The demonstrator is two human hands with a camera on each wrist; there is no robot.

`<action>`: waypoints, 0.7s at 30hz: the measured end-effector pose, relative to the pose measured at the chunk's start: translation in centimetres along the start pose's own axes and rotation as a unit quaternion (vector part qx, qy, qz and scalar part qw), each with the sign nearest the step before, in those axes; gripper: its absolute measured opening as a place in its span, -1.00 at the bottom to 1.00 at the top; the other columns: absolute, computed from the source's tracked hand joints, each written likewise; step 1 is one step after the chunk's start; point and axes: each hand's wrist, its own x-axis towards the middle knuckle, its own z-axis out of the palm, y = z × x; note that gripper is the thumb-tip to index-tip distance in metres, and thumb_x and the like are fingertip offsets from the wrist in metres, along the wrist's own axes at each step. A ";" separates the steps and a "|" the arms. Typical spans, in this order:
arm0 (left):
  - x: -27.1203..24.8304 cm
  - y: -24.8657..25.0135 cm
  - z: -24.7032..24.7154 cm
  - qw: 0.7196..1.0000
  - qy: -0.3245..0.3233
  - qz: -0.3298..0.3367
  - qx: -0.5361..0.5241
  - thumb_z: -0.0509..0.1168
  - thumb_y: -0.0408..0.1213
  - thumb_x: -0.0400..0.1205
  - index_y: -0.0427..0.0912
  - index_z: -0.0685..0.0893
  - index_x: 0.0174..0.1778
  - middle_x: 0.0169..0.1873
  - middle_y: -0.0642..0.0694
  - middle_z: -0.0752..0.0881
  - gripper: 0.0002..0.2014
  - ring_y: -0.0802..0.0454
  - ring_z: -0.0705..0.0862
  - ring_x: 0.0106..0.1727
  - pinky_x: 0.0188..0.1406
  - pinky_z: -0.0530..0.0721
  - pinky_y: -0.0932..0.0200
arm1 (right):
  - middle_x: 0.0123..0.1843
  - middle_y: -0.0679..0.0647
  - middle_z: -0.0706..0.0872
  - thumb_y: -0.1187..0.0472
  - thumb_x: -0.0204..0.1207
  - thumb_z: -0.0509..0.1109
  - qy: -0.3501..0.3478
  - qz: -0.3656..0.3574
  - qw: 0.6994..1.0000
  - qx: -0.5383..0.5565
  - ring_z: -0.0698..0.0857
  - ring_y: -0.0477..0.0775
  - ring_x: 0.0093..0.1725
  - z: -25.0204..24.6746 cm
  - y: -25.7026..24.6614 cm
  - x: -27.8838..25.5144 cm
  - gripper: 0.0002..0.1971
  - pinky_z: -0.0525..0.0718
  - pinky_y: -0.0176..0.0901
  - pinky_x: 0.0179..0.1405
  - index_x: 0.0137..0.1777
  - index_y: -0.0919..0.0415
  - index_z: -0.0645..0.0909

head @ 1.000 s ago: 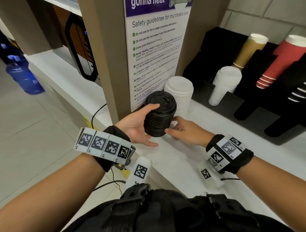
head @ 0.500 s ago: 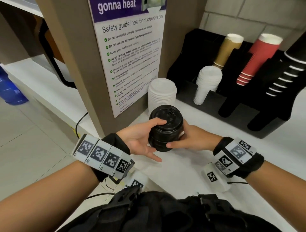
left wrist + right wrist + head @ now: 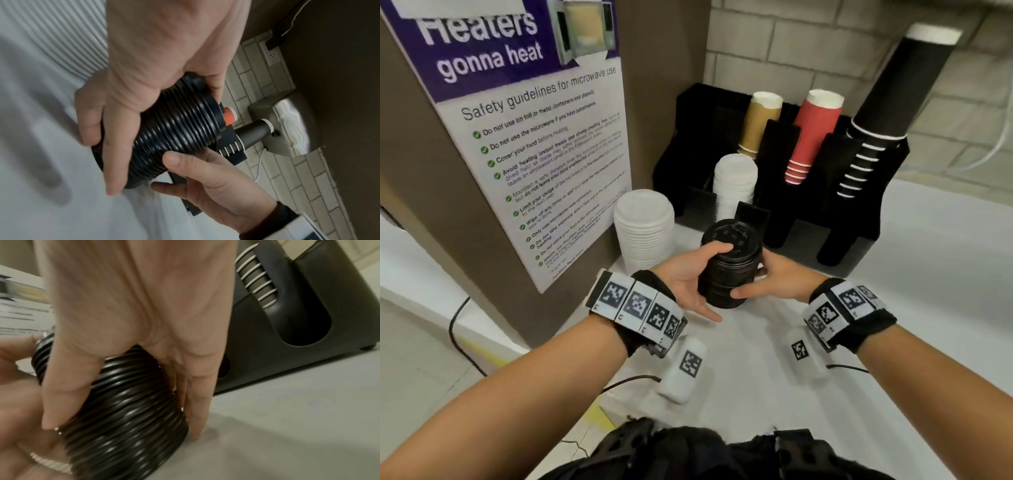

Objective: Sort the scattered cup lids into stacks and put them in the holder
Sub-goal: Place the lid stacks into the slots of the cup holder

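**Black lid stack held between both hands in front of the holder**

Head view. Your left hand and right hand grip the black lid stack from opposite sides, just above the white bench. Your left thumb lies over the top lid; your left fingers extend under the stack's near side. Your right thumb presses the stack's lower flank. Taking the black holder as landmark: the black lid stack sits just in front of it, near its left front slots. A stack of white lids stands in the holder's front left compartment. A larger white lid stack stands on the bench to the left of the holder, beside the brown panel bearing the microwave poster. In the holder's rear slots lean brown cups, red cups and black cups.

Left wrist view. Your left hand wraps the black lid stack, fingers curled along its ribbed side and thumb on the top lid. Your right hand meets the stack from below, thumb against the ribs. The holder lies just behind the stack.

Right wrist view. Your right hand clasps the black lid stack, thumb on one side and fingers on the other; the fingertips reach the bench. The holder stands beyond the stack, its slot showing black cups.
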 end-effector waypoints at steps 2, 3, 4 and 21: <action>0.5 0.6 0.2 1.000 0.009 0.014 0.005 0.33 0.06 0.63 -0.13 0.61 -0.05 -0.03 -0.21 0.64 -0.71 -0.22 0.64 0.02 0.45 0.39 -0.50 | 0.36 0.00 0.60 0.20 0.31 0.66 0.019 0.008 1.000 0.011 0.56 -0.01 0.37 -0.1 0.3 0.5 -0.13 0.51 -0.01 0.47 0.58 0.10 0.28; 0.7 1.0 0.3 1.000 0.019 0.023 0.005 0.33 0.06 0.63 -0.12 0.61 -0.06 -0.04 -0.21 0.64 -0.71 -0.23 0.64 0.02 0.45 0.38 -0.50 | 0.38 0.00 0.59 0.20 0.32 0.66 0.028 0.010 0.999 0.014 0.56 -0.01 0.38 0.0 0.3 0.8 -0.12 0.50 0.00 0.48 0.59 0.11 0.27; 0.9 1.3 0.4 0.999 0.030 0.032 0.003 0.32 0.06 0.64 -0.12 0.60 -0.07 -0.05 -0.22 0.64 -0.72 -0.24 0.64 0.00 0.44 0.39 -0.49 | 0.39 0.01 0.58 0.19 0.32 0.65 0.037 0.011 0.999 0.014 0.55 -0.01 0.38 0.1 0.3 1.2 -0.11 0.50 0.00 0.48 0.59 0.13 0.25; -1.0 2.8 0.8 0.945 0.085 0.312 -0.055 0.19 -0.23 0.74 0.04 0.78 -0.26 -0.40 0.15 0.79 -0.68 0.32 0.72 -0.32 -0.41 0.62 0.34 | 0.34 -0.02 0.38 -0.15 0.17 0.68 0.105 -0.088 0.974 -0.181 0.44 -0.05 0.30 -4.9 -5.7 1.4 0.10 0.47 -0.30 0.19 0.65 0.05 0.16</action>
